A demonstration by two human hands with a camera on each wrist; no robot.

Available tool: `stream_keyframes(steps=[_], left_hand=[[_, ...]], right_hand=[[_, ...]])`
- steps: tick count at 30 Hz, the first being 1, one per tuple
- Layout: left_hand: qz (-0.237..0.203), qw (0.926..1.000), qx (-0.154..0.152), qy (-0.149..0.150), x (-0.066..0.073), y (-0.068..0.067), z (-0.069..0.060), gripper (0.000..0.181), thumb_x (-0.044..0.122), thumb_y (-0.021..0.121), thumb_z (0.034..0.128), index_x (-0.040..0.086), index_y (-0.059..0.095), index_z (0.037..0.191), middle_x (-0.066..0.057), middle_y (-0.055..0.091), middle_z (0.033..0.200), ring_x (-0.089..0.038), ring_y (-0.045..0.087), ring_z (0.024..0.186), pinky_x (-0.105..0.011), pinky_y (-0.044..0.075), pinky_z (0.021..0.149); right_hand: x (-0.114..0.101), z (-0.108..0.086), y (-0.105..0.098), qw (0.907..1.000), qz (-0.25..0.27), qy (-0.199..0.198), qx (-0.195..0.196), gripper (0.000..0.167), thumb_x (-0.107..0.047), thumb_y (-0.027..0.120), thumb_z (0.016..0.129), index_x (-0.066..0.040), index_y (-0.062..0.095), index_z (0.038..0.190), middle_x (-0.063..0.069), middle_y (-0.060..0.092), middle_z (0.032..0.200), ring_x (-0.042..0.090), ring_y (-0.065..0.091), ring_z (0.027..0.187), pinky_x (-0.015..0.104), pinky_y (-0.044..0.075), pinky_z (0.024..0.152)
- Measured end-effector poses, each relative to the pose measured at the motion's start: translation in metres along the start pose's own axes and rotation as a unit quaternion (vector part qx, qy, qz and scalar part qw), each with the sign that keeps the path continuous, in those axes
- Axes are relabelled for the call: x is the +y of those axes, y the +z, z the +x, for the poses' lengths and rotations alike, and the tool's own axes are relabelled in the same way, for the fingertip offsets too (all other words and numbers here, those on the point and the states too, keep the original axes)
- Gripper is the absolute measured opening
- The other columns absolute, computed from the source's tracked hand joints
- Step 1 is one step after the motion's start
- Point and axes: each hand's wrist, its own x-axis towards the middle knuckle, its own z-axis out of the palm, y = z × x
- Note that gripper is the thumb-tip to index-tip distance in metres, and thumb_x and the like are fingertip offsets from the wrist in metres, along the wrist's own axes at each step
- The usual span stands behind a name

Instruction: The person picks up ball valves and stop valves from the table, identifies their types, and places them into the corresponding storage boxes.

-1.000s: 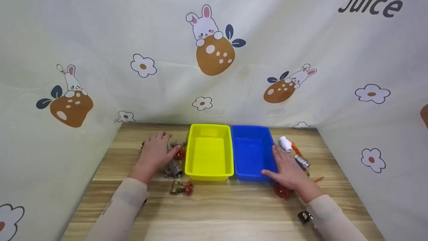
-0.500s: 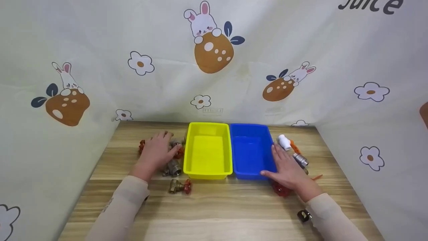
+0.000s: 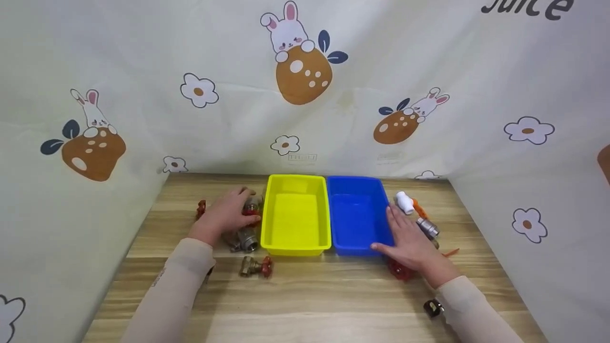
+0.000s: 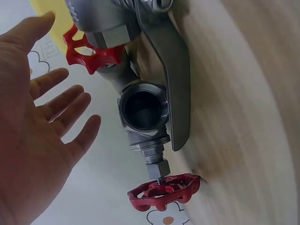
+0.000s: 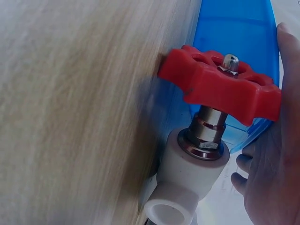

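Note:
My left hand (image 3: 224, 214) hovers over a group of metal valves left of the yellow bin (image 3: 295, 250), fingers loosely bent and gripping nothing. In the left wrist view, a gate valve with a red handwheel (image 4: 164, 192) and a grey lever-handled ball valve (image 4: 110, 21) lie beside that hand, apart from its fingers. Another red handwheel (image 4: 91, 54) shows between them. My right hand (image 3: 407, 240) rests with straight fingers on the right rim of the blue bin (image 3: 357, 250). Close to its palm is a white plastic valve (image 5: 192, 168) with a red handwheel (image 5: 225, 84).
A brass valve with a red wheel (image 3: 256, 267) lies in front of the left group. On the right are a white valve with an orange handle (image 3: 405, 203), a silver fitting (image 3: 427, 227) and a small black-and-metal piece (image 3: 433, 308). A printed curtain (image 3: 333, 128) surrounds the table.
My left hand has turned and shifted slightly right, uncovering the red handwheel on its left. The right hand stays on the blue bin's rim. The head view has tilted a little.

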Motion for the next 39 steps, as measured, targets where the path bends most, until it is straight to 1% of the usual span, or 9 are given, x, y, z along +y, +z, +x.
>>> stream_keyframes(steps=[6,12,18,24,29,35,39], left_hand=[[-0.01,0.9998,-0.017,0.008,-0.006,0.0,0.012,0.082,0.046,0.085,0.0974,0.01,0.052,0.162,-0.018,0.05,0.162,-0.039,0.052,0.142,-0.064,0.044,0.121],[-0.009,0.9992,-0.038,-0.002,-0.01,0.001,0.018,0.089,0.05,0.087,0.0941,0.011,0.05,0.164,-0.018,0.05,0.163,-0.039,0.053,0.139,-0.064,0.046,0.119],[-0.014,0.9981,-0.06,-0.009,-0.012,0.003,0.025,0.097,0.052,0.089,0.0916,0.012,0.045,0.168,-0.017,0.044,0.17,-0.039,0.05,0.146,-0.065,0.042,0.122],[-0.017,0.9968,-0.076,-0.016,-0.015,0.006,0.03,0.104,0.054,0.088,0.0904,0.015,0.038,0.173,-0.016,0.036,0.177,-0.041,0.042,0.156,-0.066,0.035,0.127],[-0.017,0.9967,-0.078,-0.015,-0.015,0.008,0.032,0.108,0.058,0.088,0.0887,0.019,0.035,0.175,-0.016,0.033,0.179,-0.042,0.037,0.16,-0.067,0.032,0.128],[-0.006,0.9971,-0.075,-0.005,-0.014,0.009,0.034,0.108,0.057,0.089,0.0864,0.016,0.039,0.173,-0.018,0.038,0.176,-0.045,0.042,0.156,-0.066,0.036,0.126],[0.001,0.9969,-0.079,0.002,-0.015,0.01,0.035,0.105,0.052,0.09,0.0869,0.015,0.041,0.172,-0.019,0.039,0.175,-0.045,0.043,0.154,-0.066,0.037,0.125]], right_hand=[[0.001,0.0,0.002,0.9998,0.004,-0.013,0.017,0.118,-0.075,0.061,0.099,0.006,0.019,0.173,0.024,0.016,0.182,0.049,0.021,0.165,0.073,0.025,0.128],[0.001,-0.001,0.001,0.9999,0.004,-0.01,0.01,0.118,-0.076,0.06,0.099,0.004,0.017,0.174,0.023,0.014,0.183,0.049,0.02,0.166,0.074,0.024,0.128],[0.001,-0.001,-0.001,0.9999,0.001,-0.012,0.01,0.118,-0.077,0.059,0.1,0.005,0.018,0.173,0.024,0.015,0.182,0.049,0.02,0.166,0.075,0.026,0.127],[0.0,-0.001,0.0,0.9999,0.001,-0.013,0.01,0.118,-0.076,0.06,0.1,0.006,0.018,0.173,0.025,0.015,0.182,0.049,0.02,0.166,0.074,0.025,0.128],[-0.001,0.0,-0.001,0.9999,0.001,-0.008,0.005,0.118,-0.077,0.059,0.099,0.005,0.018,0.174,0.024,0.015,0.182,0.049,0.019,0.166,0.073,0.024,0.128],[-0.001,0.0,0.0,0.9999,0.001,-0.007,0.009,0.119,-0.079,0.059,0.098,0.004,0.02,0.173,0.025,0.019,0.181,0.049,0.02,0.166,0.075,0.024,0.128],[-0.001,0.0,0.0,0.9999,0.0,-0.005,0.01,0.119,-0.079,0.058,0.098,0.005,0.02,0.173,0.025,0.019,0.181,0.049,0.021,0.166,0.076,0.024,0.126]])
